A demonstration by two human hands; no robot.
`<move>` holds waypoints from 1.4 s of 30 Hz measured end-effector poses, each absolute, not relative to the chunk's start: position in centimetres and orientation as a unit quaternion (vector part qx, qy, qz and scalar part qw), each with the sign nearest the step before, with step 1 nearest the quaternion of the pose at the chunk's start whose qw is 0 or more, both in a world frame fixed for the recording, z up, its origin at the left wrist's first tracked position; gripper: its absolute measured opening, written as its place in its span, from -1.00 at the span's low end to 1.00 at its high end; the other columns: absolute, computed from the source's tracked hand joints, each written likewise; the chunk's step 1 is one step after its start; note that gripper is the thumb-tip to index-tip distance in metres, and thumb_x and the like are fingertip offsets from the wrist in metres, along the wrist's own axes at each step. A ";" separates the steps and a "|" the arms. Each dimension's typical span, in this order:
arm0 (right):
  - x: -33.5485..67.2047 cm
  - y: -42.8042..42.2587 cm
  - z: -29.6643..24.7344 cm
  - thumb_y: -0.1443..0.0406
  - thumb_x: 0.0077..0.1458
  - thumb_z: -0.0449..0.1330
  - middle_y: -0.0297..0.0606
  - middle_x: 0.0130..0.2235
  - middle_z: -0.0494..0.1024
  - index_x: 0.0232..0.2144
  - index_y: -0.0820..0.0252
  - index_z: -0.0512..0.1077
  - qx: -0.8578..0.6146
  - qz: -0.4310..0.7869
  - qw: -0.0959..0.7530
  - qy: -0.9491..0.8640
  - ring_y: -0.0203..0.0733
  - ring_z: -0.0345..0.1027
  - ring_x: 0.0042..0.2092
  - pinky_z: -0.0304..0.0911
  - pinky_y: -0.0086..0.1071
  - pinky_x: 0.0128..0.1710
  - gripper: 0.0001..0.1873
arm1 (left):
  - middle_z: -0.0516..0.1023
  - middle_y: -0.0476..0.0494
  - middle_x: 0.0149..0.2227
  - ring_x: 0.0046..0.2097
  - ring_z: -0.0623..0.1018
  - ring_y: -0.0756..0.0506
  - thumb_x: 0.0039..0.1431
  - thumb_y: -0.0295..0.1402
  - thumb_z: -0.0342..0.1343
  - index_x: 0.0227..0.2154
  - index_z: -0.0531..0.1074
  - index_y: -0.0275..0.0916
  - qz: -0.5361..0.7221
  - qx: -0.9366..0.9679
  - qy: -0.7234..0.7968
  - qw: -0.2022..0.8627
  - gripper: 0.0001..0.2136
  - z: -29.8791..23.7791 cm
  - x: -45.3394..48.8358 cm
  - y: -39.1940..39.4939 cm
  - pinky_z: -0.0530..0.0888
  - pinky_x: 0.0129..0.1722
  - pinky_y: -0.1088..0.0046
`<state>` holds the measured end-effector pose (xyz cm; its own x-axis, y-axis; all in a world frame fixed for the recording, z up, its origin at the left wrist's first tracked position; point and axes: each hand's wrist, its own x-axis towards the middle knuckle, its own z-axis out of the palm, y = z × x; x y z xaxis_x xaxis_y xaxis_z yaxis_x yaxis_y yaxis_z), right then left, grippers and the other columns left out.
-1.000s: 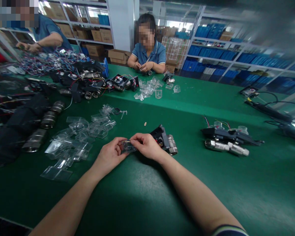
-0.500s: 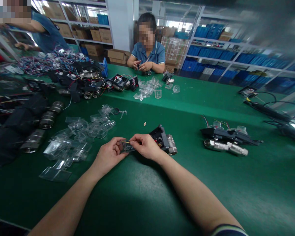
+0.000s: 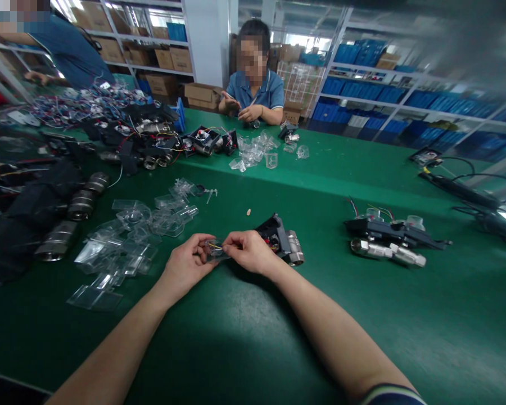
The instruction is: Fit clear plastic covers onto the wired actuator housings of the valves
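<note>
My left hand [image 3: 190,260] is closed around a small clear plastic cover [image 3: 214,252], thumb below and fingers above. Thin yellow and dark wires [image 3: 216,246] show at the cover. My right hand [image 3: 249,251] pinches at the cover's right end, by the wires; what lies between its fingertips is too small to make out. Just beyond the right hand, and partly hidden by it, a black housing [image 3: 274,232] with a ribbed metal fitting [image 3: 295,247] rests on the green table [image 3: 236,349].
Loose clear plastic covers [image 3: 130,247] lie left of my hands. Black housings with metal fittings [image 3: 81,205] crowd the far left, near tangled wires [image 3: 88,107]. Another assembly [image 3: 388,239] and black cables [image 3: 459,191] are at right. A co-worker [image 3: 253,84] sits opposite; another person stands far left.
My hands stay nearly in place, while the cover tilts slightly and its wires show more plainly. The co-worker opposite has raised and opened one hand. The person at far left has shifted.
</note>
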<state>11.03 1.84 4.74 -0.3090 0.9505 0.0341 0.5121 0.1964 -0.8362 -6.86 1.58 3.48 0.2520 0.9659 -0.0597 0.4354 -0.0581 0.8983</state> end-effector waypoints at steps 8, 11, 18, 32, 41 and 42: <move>11.1 1.8 4.8 0.44 -0.01 0.13 -0.50 -0.63 0.26 -0.53 0.26 0.45 -0.493 0.375 0.284 -0.732 -0.43 0.09 -0.55 -0.08 -0.52 -0.52 -0.87 | 0.37 0.11 -0.55 -0.56 0.38 0.03 -0.18 -0.28 0.23 -0.17 0.34 -0.26 0.302 0.661 0.537 0.429 -0.56 3.1 -6.8 1.6 0.35 -0.54 0.54; 11.1 1.8 4.9 0.43 0.00 0.13 -0.50 -0.64 0.25 -0.54 0.26 0.44 -0.501 0.374 0.279 -0.729 -0.43 0.08 -0.55 -0.07 -0.53 -0.53 -0.87 | 0.38 0.09 -0.54 -0.55 0.38 0.03 -0.17 -0.27 0.22 -0.16 0.34 -0.27 0.298 0.666 0.537 0.423 -0.56 3.1 -6.8 1.5 0.35 -0.54 0.53; 11.1 1.8 5.0 0.42 0.01 0.13 -0.51 -0.65 0.23 -0.54 0.26 0.43 -0.502 0.370 0.282 -0.729 -0.43 0.07 -0.57 -0.07 -0.52 -0.54 -0.87 | 0.37 0.07 -0.50 -0.54 0.38 0.01 -0.13 -0.31 0.16 -0.16 0.37 -0.24 0.270 0.720 0.539 0.343 -0.62 3.0 -7.0 1.6 0.34 -0.51 0.50; 10.6 1.3 4.5 0.35 0.08 0.10 -0.40 -0.58 0.41 -0.47 0.22 0.48 -0.530 0.288 0.306 -0.737 -0.37 0.21 -0.52 0.01 -0.50 -0.48 -0.83 | 0.42 0.05 -0.46 -0.51 0.40 0.00 -0.10 -0.34 0.16 -0.18 0.37 -0.23 0.253 0.749 0.539 0.290 -0.65 3.1 -6.9 1.6 0.37 -0.45 0.48; 10.6 1.4 4.2 0.33 0.10 0.09 -0.40 -0.56 0.44 -0.45 0.22 0.49 -0.530 0.317 0.323 -0.717 -0.36 0.24 -0.49 0.06 -0.51 -0.45 -0.81 | 0.40 0.08 -0.50 -0.53 0.39 0.01 -0.13 -0.28 0.21 -0.18 0.37 -0.22 0.299 0.708 0.533 0.354 -0.62 3.2 -6.6 1.5 0.39 -0.48 0.48; 10.6 1.4 4.2 0.32 0.10 0.09 -0.39 -0.55 0.45 -0.45 0.22 0.48 -0.530 0.321 0.328 -0.713 -0.36 0.24 -0.49 0.07 -0.51 -0.45 -0.81 | 0.39 0.09 -0.51 -0.53 0.39 0.02 -0.14 -0.25 0.23 -0.17 0.35 -0.23 0.306 0.689 0.531 0.388 -0.58 3.2 -6.6 1.5 0.39 -0.50 0.48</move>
